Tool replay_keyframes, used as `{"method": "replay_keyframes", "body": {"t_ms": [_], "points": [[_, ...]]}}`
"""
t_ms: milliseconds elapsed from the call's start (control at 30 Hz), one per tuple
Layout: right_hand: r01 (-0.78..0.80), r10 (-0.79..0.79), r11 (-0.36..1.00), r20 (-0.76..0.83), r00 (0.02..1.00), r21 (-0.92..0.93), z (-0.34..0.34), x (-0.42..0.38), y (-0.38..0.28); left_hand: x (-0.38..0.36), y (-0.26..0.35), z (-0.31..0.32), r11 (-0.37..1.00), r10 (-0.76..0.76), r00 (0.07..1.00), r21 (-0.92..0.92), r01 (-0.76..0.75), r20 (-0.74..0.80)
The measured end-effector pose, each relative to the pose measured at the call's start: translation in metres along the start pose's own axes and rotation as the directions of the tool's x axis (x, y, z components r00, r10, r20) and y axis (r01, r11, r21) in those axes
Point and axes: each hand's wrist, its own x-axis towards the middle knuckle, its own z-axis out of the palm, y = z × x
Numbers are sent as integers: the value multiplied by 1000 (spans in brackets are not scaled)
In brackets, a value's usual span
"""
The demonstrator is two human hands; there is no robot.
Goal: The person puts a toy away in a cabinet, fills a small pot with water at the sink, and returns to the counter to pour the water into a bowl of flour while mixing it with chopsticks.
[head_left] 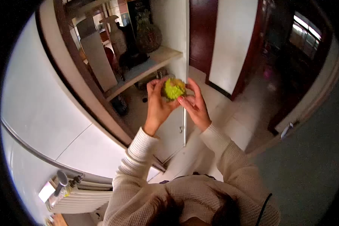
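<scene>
A small round thing, bright yellow-green with an uneven surface and an orange-brown patch near its top, is up in front of me at chest level. I cannot tell what kind of thing it is. My left hand grips it from the left, with fingers curled behind and along its side. On the other side, my right hand pinches it, thumb at the lower right and fingers bent around the right edge. Both hands are close together, in front of the shelf unit.
An open shelf unit stands ahead, bearing a spray bottle and a large round jar. Its white lower door has a small handle. White radiator fins are at lower left. A tiled floor leads to a doorway on the right.
</scene>
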Motion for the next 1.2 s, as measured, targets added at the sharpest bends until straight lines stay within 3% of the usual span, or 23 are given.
{"method": "replay_keyframes", "body": {"t_ms": [33,67,100,167,233,267,367,400,433,500,567,633,767,833,900,967,1033,1067,1167,1200], "points": [[89,-83,994,96,992,-66,-5,21,2,17,-6,5,984,98,995,151,-91,-36],[206,-181,951,127,975,-229,-12,49,13,37,-11,10,982,91,994,172,-80,-57],[215,-186,953,151,971,-214,-15,74,14,56,-16,14,989,74,992,134,-60,-103],[247,-187,884,184,965,-397,-19,121,17,90,-31,21,993,53,985,117,-34,-165],[237,-161,892,218,962,-385,-22,162,41,115,-54,29,1000,2,985,6,-1,-173],[215,-130,894,232,964,-392,-22,173,55,122,-62,31,987,-79,974,119,106,-211],[198,-46,853,309,950,-483,-20,185,55,131,-94,39,962,-149,972,199,184,-180],[260,-99,788,302,948,-558,-18,189,61,133,-92,43,973,35,974,232,18,-225],[266,-98,795,317,943,-546,-19,192,66,134,-91,45,969,30,972,246,30,-235],[407,-254,646,321,912,-645,-22,194,74,132,-88,48,879,113,974,477,-6,-196],[485,-324,584,360,875,-651,-23,194,79,129,-91,56,883,27,987,467,51,-159],[484,-325,530,360,874,-696,-23,193,75,126,-89,64,796,14,990,601,75,-143],[430,-212,562,380,900,-706,-27,188,64,117,-77,65,730,49,994,683,32,-100],[485,-298,530,383,874,-695,-28,187,69,110,-73,63,759,48,992,650,38,-114],[487,-328,573,359,874,-659,-28,185,73,101,-68,56,690,99,995,722,-54,-21],[568,-412,513,395,821,-644,-31,184,77,85,-60,47,668,111,994,741,-63,-15],[430,-265,707,353,897,-561,-31,180,71,59,-26,38,684,152,988,722,-102,-5],[476,-345,693,331,878,-542,-30,177,74,44,-10,30,726,131,991,681,-95,0],[458,-360,687,284,889,-564,-33,157,64,-18,42,-4,810,7,999,586,-28,38],[442,-348,763,275,896,-473,-32,139,51,-44,56,-19,825,-41,998,566,7,47]]}}
